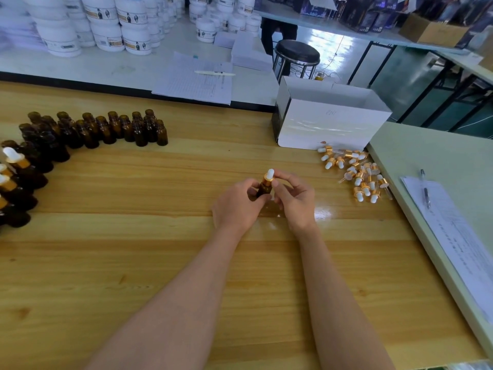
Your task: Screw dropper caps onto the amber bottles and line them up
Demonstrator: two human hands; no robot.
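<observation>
My left hand (236, 206) grips a small amber bottle (265, 188) above the middle of the wooden table (186, 263). A dropper cap (269, 176) with a gold collar and white bulb sits on the bottle's neck, and my right hand (294, 200) pinches it with the fingertips. Several uncapped amber bottles (106, 128) stand in rows at the far left. Capped bottles (16, 166) stand along the left edge. A pile of loose dropper caps (356, 173) lies to the right of my hands.
A white open cardboard box (328, 121) stands behind the cap pile. A pale green table (440, 166) adjoins on the right, bearing papers (458, 236) and a pen (426, 189). Beyond lie a white bench with stacked white jars (112, 25), sheets, and a black stool (296, 53).
</observation>
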